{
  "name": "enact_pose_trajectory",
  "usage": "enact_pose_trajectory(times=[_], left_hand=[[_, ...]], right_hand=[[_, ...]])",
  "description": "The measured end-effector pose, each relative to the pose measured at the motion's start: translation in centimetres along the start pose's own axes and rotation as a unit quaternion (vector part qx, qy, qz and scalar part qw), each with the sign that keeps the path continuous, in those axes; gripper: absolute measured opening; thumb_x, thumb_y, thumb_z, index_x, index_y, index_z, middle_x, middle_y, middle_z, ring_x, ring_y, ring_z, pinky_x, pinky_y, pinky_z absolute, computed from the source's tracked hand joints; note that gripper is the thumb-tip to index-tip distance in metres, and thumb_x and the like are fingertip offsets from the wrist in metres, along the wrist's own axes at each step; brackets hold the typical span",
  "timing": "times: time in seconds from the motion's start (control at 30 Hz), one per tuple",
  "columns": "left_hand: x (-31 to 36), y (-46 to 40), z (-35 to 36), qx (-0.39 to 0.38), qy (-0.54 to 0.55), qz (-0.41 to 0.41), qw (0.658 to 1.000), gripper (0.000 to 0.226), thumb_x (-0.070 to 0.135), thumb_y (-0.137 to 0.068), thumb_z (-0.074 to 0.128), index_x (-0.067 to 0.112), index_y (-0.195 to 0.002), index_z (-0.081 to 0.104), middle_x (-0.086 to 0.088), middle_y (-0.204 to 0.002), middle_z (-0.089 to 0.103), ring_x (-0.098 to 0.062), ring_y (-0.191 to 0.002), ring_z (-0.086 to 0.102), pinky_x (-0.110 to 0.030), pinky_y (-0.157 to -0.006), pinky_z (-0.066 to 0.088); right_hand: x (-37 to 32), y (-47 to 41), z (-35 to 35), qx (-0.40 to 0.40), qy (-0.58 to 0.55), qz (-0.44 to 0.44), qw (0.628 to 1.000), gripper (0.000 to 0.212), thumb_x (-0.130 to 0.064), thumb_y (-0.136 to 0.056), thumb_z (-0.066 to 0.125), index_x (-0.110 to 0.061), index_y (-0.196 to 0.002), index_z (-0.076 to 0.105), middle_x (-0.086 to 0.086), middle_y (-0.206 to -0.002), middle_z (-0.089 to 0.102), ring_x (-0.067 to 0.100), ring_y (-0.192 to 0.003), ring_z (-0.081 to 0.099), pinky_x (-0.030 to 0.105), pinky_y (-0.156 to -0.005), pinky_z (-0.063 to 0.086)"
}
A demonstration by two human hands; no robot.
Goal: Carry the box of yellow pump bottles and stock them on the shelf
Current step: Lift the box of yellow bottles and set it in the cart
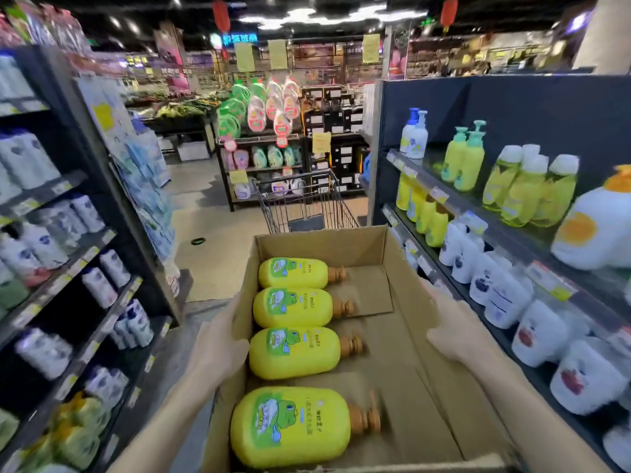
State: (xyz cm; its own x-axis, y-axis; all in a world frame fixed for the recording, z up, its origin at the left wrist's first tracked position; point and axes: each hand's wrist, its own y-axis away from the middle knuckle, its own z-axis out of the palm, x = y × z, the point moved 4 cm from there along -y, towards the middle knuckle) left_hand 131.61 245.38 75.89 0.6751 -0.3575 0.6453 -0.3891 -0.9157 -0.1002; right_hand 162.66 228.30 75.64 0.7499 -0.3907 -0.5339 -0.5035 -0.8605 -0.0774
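An open cardboard box (403,339) is held in front of me at waist height. Inside it, several yellow pump bottles (293,351) with green frog labels and brown pump tops lie on their sides in a row along the left half. My left hand (218,353) grips the box's left wall and my right hand (454,329) grips its right wall. To the right, the dark shelf unit (532,237) carries yellow, white and green bottles, with a group of similar yellow bottles (426,213) on its second tier.
I stand in a shop aisle. A shelf unit of white bottles (61,254) lines the left side. A wire shopping cart (304,206) stands right ahead beyond the box. Further back are racks of detergent bottles (266,110). Bare floor (211,233) runs between the shelves.
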Motion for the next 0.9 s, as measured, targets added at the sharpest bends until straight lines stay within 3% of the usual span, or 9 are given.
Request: enact_pose_trajectory(times=[0.1,0.2,0.33,0.47,0.57,0.7,0.8,0.9], left_hand=[[0.8,-8.1,2.2,0.01,0.0,-0.002,1.0,0.091,-0.01,-0.074,0.05,0.03,-0.153,0.026,-0.007,-0.141,0.055,-0.03,-0.126,0.051,-0.029,-0.087,0.04],[1.4,-15.8,4.0,0.011,0.009,-0.006,1.0,0.091,-0.014,-0.075,0.049,0.027,-0.152,0.027,-0.004,-0.148,0.048,-0.027,-0.135,0.043,-0.03,-0.096,0.038],[1.0,-26.0,6.0,0.021,0.009,-0.02,1.0,0.089,-0.014,-0.073,0.05,0.026,-0.151,0.031,-0.004,-0.144,0.052,-0.029,-0.133,0.044,-0.027,-0.09,0.036],[0.3,-34.5,8.1,0.023,0.033,-0.04,0.998,0.088,-0.014,-0.073,0.05,0.025,-0.15,0.034,-0.005,-0.139,0.056,-0.027,-0.128,0.05,-0.024,-0.087,0.036],[-0.5,-40.9,9.7,0.034,0.031,-0.038,0.998,0.087,-0.014,-0.07,0.051,0.025,-0.147,0.039,-0.005,-0.133,0.061,-0.029,-0.12,0.054,-0.025,-0.082,0.035],[-2.6,-50.2,13.0,0.008,0.041,-0.044,0.998,0.087,-0.008,-0.069,0.054,0.029,-0.146,0.038,-0.008,-0.122,0.066,-0.036,-0.113,0.059,-0.033,-0.081,0.043],[-3.2,-55.8,15.2,0.005,0.052,-0.048,0.998,0.086,0.0,-0.068,0.053,0.035,-0.145,0.037,-0.01,-0.116,0.07,-0.04,-0.107,0.061,-0.042,-0.082,0.051],[-3.9,-60.3,17.4,0.017,0.068,-0.059,0.996,0.085,-0.008,-0.069,0.051,0.029,-0.145,0.039,-0.014,-0.115,0.069,-0.041,-0.106,0.06,-0.038,-0.075,0.045]], right_hand=[[1.3,-8.7,1.4,0.01,0.003,-0.001,1.0,0.095,-0.005,-0.067,0.04,-0.065,-0.137,0.02,0.002,-0.085,0.069,0.028,-0.077,0.062,0.037,-0.061,0.053],[2.6,-17.2,2.4,0.004,-0.009,0.007,1.0,0.099,-0.007,-0.063,0.04,-0.064,-0.141,0.015,0.006,-0.075,0.066,0.028,-0.064,0.061,0.043,-0.054,0.053],[2.9,-28.5,2.9,-0.014,0.001,-0.029,0.999,0.1,0.002,-0.07,0.042,-0.059,-0.144,0.016,0.006,-0.077,0.067,0.026,-0.063,0.061,0.037,-0.049,0.047],[3.0,-38.3,3.3,-0.031,0.008,-0.036,0.999,0.097,0.0,-0.073,0.046,-0.056,-0.147,0.015,-0.001,-0.078,0.066,0.024,-0.064,0.059,0.031,-0.049,0.043],[2.8,-45.5,4.6,-0.041,0.036,-0.026,0.998,0.094,0.0,-0.078,0.047,-0.046,-0.152,0.014,0.0,-0.075,0.059,0.018,-0.057,0.051,0.03,-0.041,0.032],[3.3,-53.9,6.8,-0.045,0.041,-0.003,0.998,0.095,0.001,-0.077,0.048,-0.045,-0.153,0.015,0.011,-0.092,0.066,0.031,-0.075,0.059,0.042,-0.058,0.051],[3.9,-59.5,7.9,-0.054,0.043,0.001,0.998,0.097,0.003,-0.077,0.047,-0.044,-0.154,0.012,0.013,-0.093,0.067,0.033,-0.078,0.059,0.047,-0.062,0.054],[5.1,-65.0,9.4,-0.058,0.048,-0.003,0.997,0.099,0.001,-0.077,0.047,-0.052,-0.151,0.008,0.01,-0.096,0.068,0.033,-0.079,0.06,0.052,-0.065,0.056]])
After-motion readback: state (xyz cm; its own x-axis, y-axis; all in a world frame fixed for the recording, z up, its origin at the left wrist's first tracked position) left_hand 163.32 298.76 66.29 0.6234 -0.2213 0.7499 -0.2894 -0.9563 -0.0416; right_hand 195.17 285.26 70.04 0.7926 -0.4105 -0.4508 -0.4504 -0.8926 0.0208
